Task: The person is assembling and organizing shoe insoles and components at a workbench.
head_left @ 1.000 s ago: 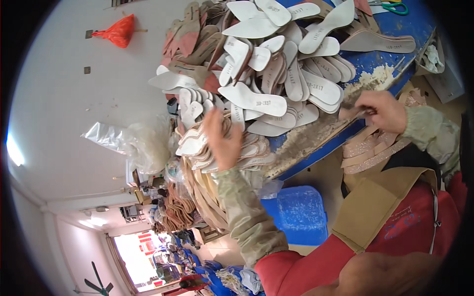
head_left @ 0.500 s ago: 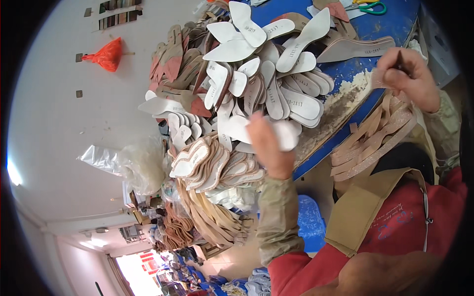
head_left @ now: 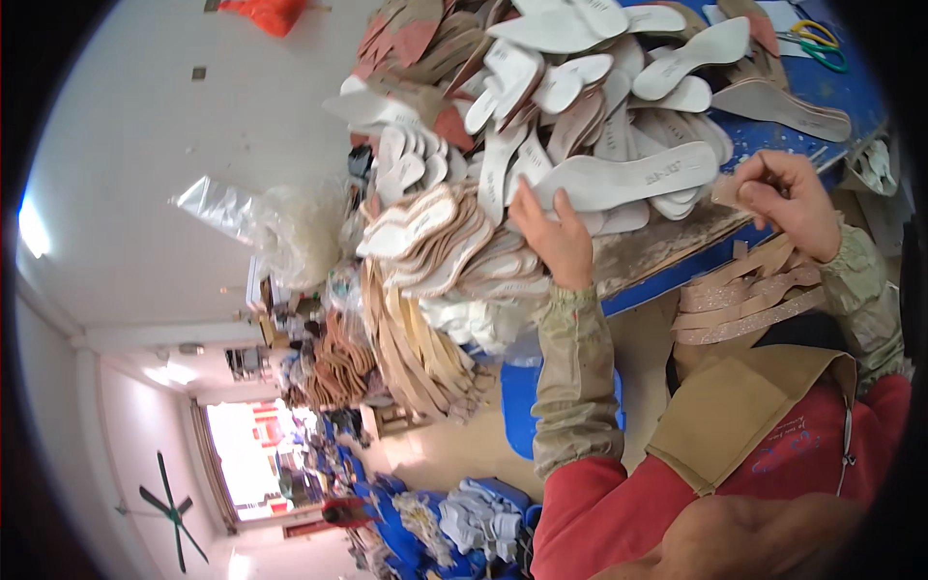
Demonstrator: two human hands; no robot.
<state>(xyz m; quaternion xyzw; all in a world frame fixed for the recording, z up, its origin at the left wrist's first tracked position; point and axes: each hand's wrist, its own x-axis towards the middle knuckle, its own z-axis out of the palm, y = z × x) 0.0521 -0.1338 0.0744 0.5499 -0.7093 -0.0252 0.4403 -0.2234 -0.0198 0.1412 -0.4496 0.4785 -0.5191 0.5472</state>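
Your left hand (head_left: 561,242) pinches the left end of a white insole (head_left: 633,180), likely light, stiffish and best held by its edges, over the near side of the insole pile (head_left: 585,118), while your right hand (head_left: 795,203) pinches a beige strip (head_left: 724,189).

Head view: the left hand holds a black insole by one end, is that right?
Not quite: the insole is white, not black, as the head view shows. The left hand does hold it by one end.
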